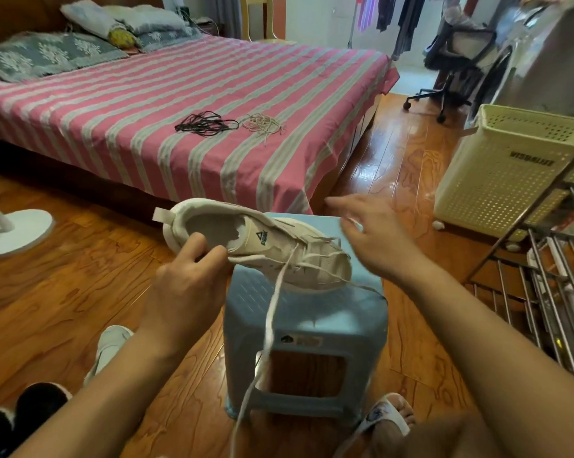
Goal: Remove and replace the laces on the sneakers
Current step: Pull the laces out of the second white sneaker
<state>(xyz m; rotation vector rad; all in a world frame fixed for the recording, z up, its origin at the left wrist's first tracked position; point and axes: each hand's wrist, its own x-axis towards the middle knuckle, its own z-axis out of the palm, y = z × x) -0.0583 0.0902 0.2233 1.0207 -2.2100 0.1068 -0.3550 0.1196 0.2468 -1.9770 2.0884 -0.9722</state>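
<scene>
While half-unlaced, beige sneaker (259,249) trails lace (269,325).

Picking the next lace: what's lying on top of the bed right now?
On the bed, near its foot end, lie a black lace bundle and beside it a beige lace bundle. Pillows and a grey blanket are at the head. Anything beneath those is hidden.

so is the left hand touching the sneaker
Touching. The head view shows the left hand gripping the sneaker at its collar, thumb and fingers on the rim.
</scene>
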